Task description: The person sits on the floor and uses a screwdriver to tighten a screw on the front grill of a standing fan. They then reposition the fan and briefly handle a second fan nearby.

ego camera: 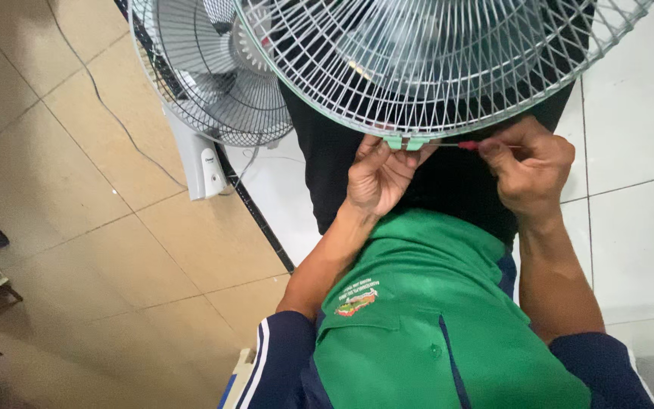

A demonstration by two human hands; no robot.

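A round white wire fan guard [425, 60] fills the top of the head view, resting over my lap. At its lower rim sits a pale green clip [405, 142]. My left hand [378, 176] pinches that clip between thumb and fingers. My right hand [527, 170] is closed around a small screwdriver with a red handle [468, 145], whose thin shaft points left into the clip. Both hands sit close together just under the guard's rim.
A second white fan [213, 83] with its guard on stands on the beige tiled floor at upper left, with a thin cable [107, 113] trailing across the tiles. A black bar [255, 212] runs diagonally beside it. Dark objects lie at the left edge.
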